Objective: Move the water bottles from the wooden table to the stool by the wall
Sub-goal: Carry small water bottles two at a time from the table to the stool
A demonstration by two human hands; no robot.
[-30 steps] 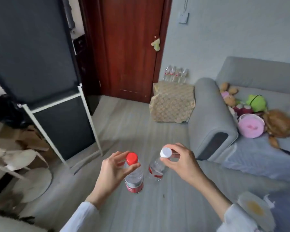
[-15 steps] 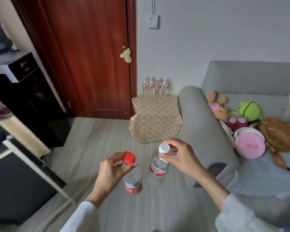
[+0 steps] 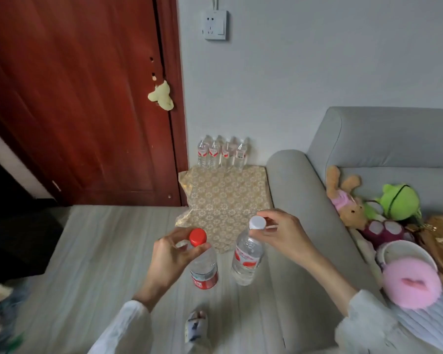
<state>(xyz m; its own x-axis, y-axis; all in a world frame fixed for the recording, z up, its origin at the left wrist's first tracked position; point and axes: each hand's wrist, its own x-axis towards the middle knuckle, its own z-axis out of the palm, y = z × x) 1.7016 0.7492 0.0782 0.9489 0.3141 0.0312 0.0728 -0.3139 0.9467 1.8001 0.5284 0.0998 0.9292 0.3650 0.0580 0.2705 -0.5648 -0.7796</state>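
1. Fingertips of your left hand pinch the neck just under the red cap of the red-capped bottle; that grip is clenched on it, and the bottle hangs upright over the floor.
2. Your right hand does the same at the white cap of the white-capped bottle: thumb and fingers closed round the neck, the body hanging slightly tilted, its base toward the other bottle. The two bottles hang near each other but apart.
3. Both forearms reach forward from white sleeves, wrists bent so the palms face inward and down, the hands at much the same height.
4. You appear to be in the carry step. The stool, draped in a gold patterned cloth, stands ahead between the red door and the grey sofa arm, against the wall.
5. Four bottles already stand in a row along its back edge, so the next move calls for lowering yours onto the free cloth in front of them, bases flat, without knocking the row.
6. A neck pinch lets a bottle swing; steady each one before you let go.
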